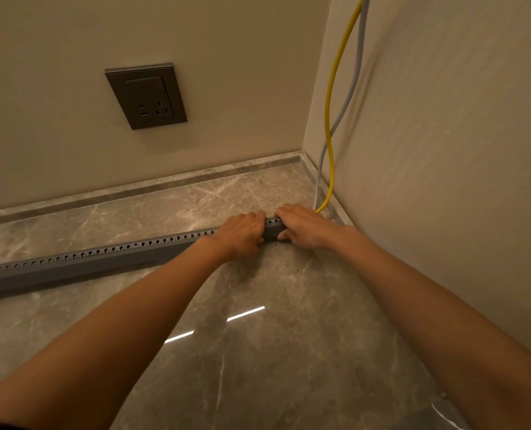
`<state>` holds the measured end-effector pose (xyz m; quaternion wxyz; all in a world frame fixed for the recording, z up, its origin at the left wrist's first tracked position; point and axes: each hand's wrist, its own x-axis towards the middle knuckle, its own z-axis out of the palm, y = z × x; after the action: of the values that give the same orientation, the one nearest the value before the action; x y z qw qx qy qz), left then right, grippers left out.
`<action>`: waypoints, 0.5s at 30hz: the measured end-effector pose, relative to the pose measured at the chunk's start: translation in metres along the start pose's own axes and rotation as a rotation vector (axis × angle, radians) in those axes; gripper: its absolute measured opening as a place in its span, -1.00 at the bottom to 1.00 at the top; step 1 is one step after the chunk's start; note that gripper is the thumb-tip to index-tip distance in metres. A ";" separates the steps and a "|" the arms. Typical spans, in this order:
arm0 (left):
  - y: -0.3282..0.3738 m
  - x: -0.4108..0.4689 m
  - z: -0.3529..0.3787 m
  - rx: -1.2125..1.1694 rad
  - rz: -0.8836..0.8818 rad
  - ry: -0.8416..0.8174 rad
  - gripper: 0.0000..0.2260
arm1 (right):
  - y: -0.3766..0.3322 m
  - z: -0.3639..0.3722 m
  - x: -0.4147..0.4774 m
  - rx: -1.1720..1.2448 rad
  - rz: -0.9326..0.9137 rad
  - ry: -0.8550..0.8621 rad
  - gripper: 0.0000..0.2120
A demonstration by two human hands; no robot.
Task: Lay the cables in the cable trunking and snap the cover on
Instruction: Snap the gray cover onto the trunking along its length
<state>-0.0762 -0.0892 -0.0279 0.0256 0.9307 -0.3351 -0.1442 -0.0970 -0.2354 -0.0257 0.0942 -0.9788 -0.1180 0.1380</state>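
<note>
Both hands gripping trunking; cables entering end.

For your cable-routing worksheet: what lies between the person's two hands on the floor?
In the head view, a short stretch of the grey trunking shows between the left hand and right hand, both gripping it.

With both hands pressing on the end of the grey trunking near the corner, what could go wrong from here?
1. The yellow cable and the grey cable enter right behind the right hand; the cover might pinch them there.
2. The left hand and right hand sit close together on the trunking; fingers might get nipped as it snaps.
3. The trunking lies loose on the glossy floor and may slide.
</note>
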 end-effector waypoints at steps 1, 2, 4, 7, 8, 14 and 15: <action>0.000 0.000 0.001 0.018 0.006 0.010 -0.68 | 0.000 0.000 0.000 -0.008 -0.007 0.003 -0.71; 0.000 0.000 0.002 0.030 0.011 0.019 -0.68 | 0.000 0.000 0.000 -0.018 -0.016 0.009 -0.71; 0.001 0.000 0.004 0.043 0.022 0.030 -0.69 | 0.000 0.000 0.000 -0.037 -0.029 0.014 -0.72; 0.001 0.000 0.004 0.037 0.020 0.027 -0.67 | 0.000 -0.001 0.000 -0.029 -0.029 0.002 -0.73; 0.000 0.000 0.004 0.001 0.011 0.025 -0.67 | 0.000 -0.002 0.000 -0.009 -0.026 -0.001 -0.72; -0.013 -0.006 0.010 0.002 0.105 0.206 -0.63 | 0.005 -0.007 -0.004 0.131 -0.010 0.024 -0.68; -0.014 -0.006 0.012 0.032 0.138 0.236 -0.64 | 0.005 -0.007 -0.003 0.122 -0.016 0.029 -0.70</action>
<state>-0.0751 -0.0735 -0.0398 0.0598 0.9163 -0.3952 -0.0261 -0.0970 -0.2425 -0.0198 0.1567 -0.9722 -0.1160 0.1298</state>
